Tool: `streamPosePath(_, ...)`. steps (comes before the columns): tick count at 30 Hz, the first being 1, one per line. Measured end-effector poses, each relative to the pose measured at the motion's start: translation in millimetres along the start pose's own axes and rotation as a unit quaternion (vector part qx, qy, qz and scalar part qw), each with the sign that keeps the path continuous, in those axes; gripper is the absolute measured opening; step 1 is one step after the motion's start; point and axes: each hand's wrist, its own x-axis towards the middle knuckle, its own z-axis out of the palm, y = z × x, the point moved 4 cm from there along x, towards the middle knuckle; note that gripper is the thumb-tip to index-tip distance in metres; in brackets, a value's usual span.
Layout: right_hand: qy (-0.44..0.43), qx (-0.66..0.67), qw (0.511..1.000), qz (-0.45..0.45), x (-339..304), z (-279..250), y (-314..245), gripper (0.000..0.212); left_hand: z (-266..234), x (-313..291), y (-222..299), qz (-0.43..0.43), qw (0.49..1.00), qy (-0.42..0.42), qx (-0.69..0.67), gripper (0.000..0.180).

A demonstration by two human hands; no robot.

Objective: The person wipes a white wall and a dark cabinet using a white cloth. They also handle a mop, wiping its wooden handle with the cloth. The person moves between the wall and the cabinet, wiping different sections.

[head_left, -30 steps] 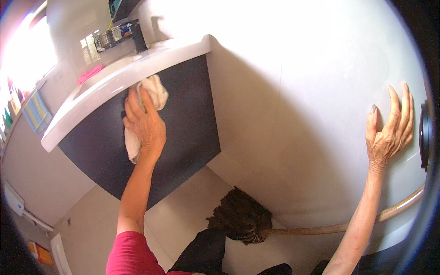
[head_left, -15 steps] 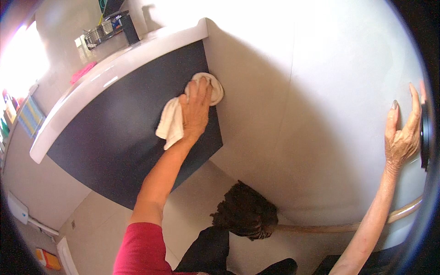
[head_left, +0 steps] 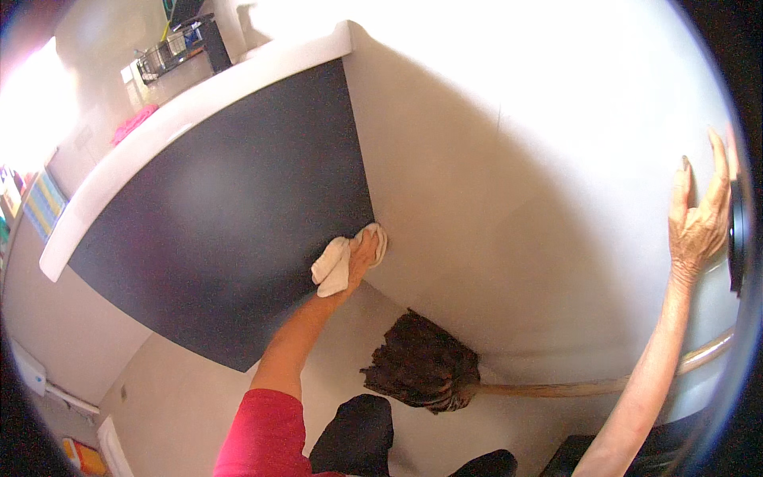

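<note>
My left hand (head_left: 362, 256) is closed on a white cloth (head_left: 331, 267) and presses it to the lower right corner of a dark panel (head_left: 214, 215), right where the panel meets the pale wall (head_left: 469, 199). Part of the cloth bunches out on both sides of the hand. A thick white counter edge (head_left: 203, 107) runs along the top of the panel. Far to the right, my right hand (head_left: 699, 224) rests with its fingers stretched out against the pale surface, beside a black object (head_left: 737, 238) cut off by the picture's rim.
A dark-bristled broom (head_left: 421, 362) lies or leans below the wall, its wooden handle (head_left: 556, 390) passing behind my right forearm. On the counter are a pink cloth (head_left: 135, 124) and a wire basket (head_left: 155, 62). An orange-and-yellow item (head_left: 83, 457) sits at lower left.
My left hand has slid the white cloth down along the panel's right edge to its lower corner. The view has shifted slightly; my right hand stays in place.
</note>
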Motion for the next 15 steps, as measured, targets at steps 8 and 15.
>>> streamPosePath(8, 0.02, -0.041, 0.999, -0.001, 3.7, -11.3, 5.7, 0.043, -126.2, 66.8, -80.3, 0.043, 0.998, 0.006, 0.04, 0.053)
streamPosePath(15, 0.013, -0.012, 0.999, 0.027, 6.5, -10.0, -2.8, 0.043, -193.5, 88.2, -228.1, -0.264, 0.941, 0.207, 0.037, 0.043)
